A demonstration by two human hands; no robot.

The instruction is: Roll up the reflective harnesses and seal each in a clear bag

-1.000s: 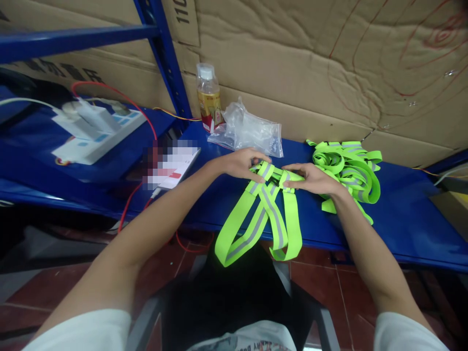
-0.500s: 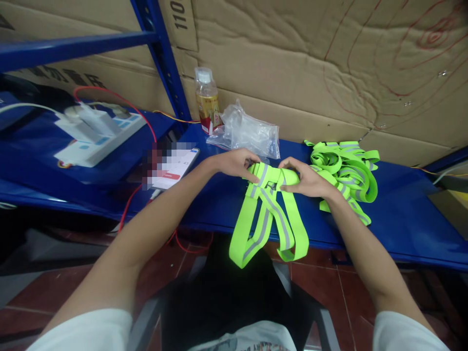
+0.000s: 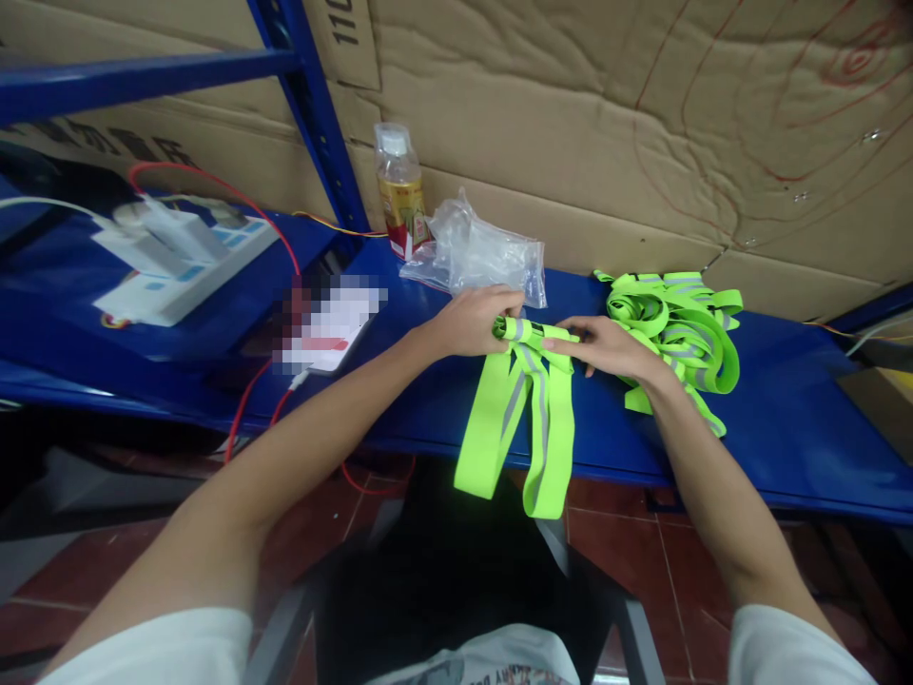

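A neon-yellow reflective strap harness (image 3: 546, 419) with grey stripes hangs from both hands over the front edge of the blue table. Its upper part is folded into a compact bundle, and two wide loops dangle below. My left hand (image 3: 479, 322) closes around the left end of that bundle, fingertips partly hidden behind it. At the other end, my right hand (image 3: 603, 344) pinches the strap between thumb and fingers. Just right of that hand lies a heap of similar neon straps (image 3: 677, 333).
Clear plastic bags (image 3: 485, 252) and a bottle with a gold and red label (image 3: 401, 195) stand at the back against cardboard (image 3: 556, 124). To the left are a phone (image 3: 342, 328) on a cable and a white power strip (image 3: 178, 281). A blue upright post (image 3: 310, 114) rises behind.
The upper part of the harness has been turned over into a tighter bundle, and its hanging loops have swung closer together. My left hand has moved slightly right and wraps further over the end.
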